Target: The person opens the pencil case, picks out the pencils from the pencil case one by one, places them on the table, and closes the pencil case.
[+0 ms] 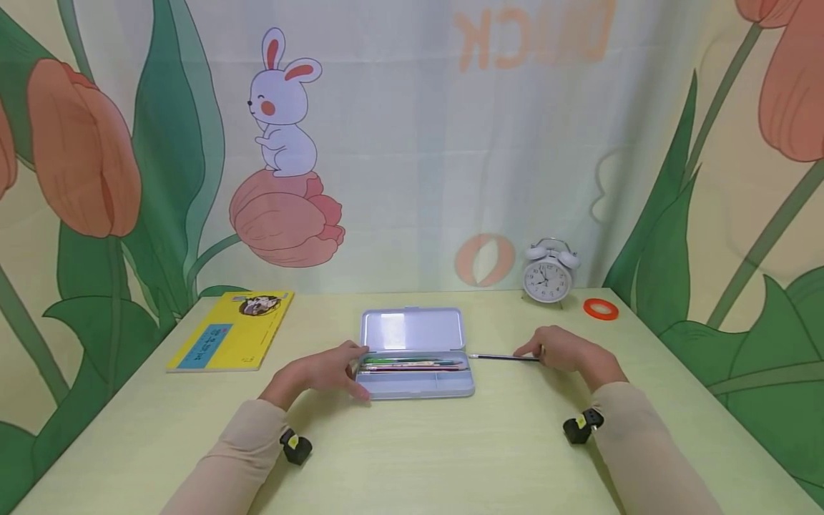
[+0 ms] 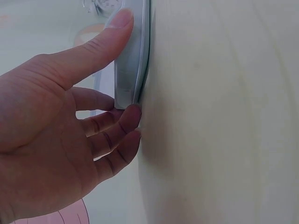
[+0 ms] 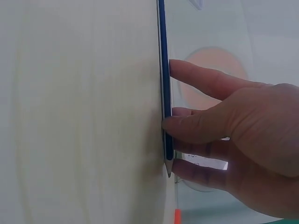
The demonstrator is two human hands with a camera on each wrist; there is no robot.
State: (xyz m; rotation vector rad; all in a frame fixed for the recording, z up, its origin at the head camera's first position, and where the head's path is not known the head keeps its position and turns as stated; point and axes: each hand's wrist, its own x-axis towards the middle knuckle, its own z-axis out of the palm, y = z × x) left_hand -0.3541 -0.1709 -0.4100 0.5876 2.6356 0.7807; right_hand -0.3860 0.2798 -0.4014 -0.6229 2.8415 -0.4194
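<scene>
An open pencil case [image 1: 412, 387] lies in the middle of the table, its lid [image 1: 444, 330] tipped back. Several pencils [image 1: 412, 368] lie in its long compartment. My left hand [image 1: 330, 368] grips the case's left end, thumb at the front corner and fingers round the end. In the left wrist view the thumb [image 2: 119, 21] lies along the side of the case [image 2: 128, 84]. To the right of the case, my right hand [image 1: 558, 348] pinches a dark blue pencil [image 3: 164, 88] close to its sharpened tip. The pencil's other end points at the case's right side.
A yellow book [image 1: 241, 332] lies at the left of the table. At the back right stand a white alarm clock [image 1: 547, 279] and a roll of orange tape [image 1: 601, 309]. A printed curtain [image 1: 399, 179] hangs behind the table.
</scene>
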